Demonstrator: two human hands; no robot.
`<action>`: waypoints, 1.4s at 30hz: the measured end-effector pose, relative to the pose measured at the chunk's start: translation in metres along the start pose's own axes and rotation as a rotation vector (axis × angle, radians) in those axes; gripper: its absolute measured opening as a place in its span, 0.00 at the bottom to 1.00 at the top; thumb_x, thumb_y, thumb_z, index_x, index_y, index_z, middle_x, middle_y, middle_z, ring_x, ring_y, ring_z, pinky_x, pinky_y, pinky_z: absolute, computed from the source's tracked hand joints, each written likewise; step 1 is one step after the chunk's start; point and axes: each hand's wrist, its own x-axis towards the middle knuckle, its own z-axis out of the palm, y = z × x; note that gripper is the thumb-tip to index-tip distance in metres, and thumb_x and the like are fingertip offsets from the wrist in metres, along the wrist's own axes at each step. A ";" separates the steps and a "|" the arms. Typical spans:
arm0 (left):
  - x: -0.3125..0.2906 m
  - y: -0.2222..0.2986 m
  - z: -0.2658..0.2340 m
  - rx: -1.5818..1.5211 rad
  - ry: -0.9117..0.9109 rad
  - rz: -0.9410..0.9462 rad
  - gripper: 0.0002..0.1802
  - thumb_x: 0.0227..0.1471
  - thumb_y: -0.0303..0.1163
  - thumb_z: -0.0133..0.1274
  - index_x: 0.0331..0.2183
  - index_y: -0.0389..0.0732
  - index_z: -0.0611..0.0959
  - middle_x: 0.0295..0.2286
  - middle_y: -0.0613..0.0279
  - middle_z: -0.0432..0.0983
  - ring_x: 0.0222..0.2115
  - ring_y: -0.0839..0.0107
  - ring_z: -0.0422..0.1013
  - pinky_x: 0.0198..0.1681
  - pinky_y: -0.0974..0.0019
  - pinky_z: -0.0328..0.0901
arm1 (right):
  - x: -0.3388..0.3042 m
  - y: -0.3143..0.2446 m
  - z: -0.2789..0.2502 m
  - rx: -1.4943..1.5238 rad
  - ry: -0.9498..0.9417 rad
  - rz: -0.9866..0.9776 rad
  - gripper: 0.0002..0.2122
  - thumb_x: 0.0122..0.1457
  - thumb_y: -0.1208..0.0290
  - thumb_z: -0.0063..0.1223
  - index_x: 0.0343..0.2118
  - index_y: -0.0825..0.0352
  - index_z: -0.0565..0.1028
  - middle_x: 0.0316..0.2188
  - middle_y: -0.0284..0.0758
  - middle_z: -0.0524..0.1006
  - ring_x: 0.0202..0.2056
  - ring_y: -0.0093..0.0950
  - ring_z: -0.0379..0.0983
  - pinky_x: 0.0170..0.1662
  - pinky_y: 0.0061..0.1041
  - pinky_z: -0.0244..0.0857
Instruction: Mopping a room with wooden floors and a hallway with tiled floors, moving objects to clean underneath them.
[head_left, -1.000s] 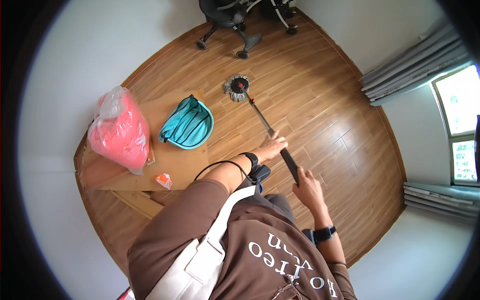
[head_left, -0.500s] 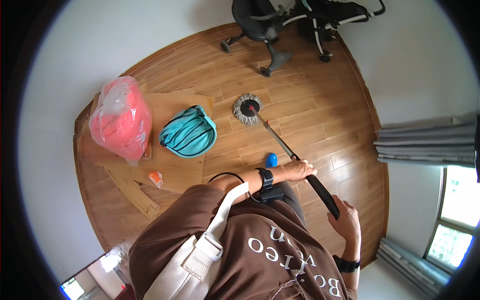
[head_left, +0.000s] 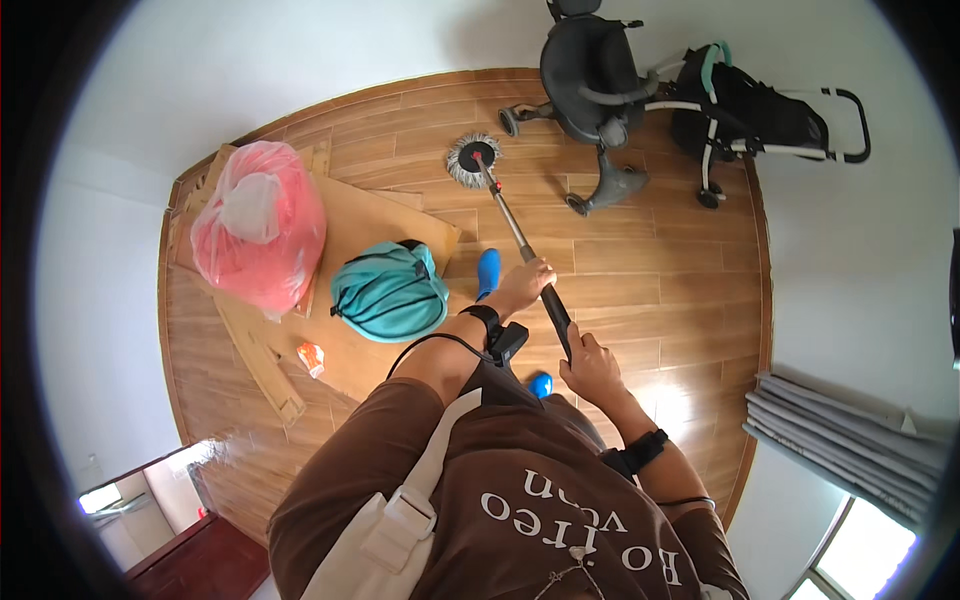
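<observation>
A mop (head_left: 513, 222) with a round, grey-white string head lies out ahead of me, its head flat on the wooden floor left of a dark chair-like frame. My left hand (head_left: 527, 284) is closed around the lower part of the black grip, just below the metal pole. Farther down, near the handle's end, my right hand (head_left: 592, 366) is wrapped round the same grip. Both wrists wear black bands, and a small black box sits by the left one.
Left of me, a flat cardboard sheet (head_left: 350, 205) bears a pink bundle in clear plastic (head_left: 262, 225) and a teal folded fabric item (head_left: 390, 292). A small orange-white packet (head_left: 311, 359) lies nearby. A black wheeled seat (head_left: 592, 80) and a stroller (head_left: 740, 110) stand at the far wall.
The mop head has moved forward and left, toward the far wall. Both hands have gone left with the handle, and a blue shoe has stepped forward beside the teal item.
</observation>
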 end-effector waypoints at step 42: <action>0.338 0.013 -0.209 -0.743 -0.348 0.607 0.23 0.45 0.31 0.59 0.44 0.39 0.72 0.41 0.54 0.72 0.41 0.56 0.71 0.42 0.55 0.66 | 0.118 -0.030 -0.442 -0.131 -0.152 0.867 0.26 0.31 0.74 0.59 0.42 0.67 0.77 0.22 0.43 0.76 0.23 0.38 0.73 0.32 0.30 0.66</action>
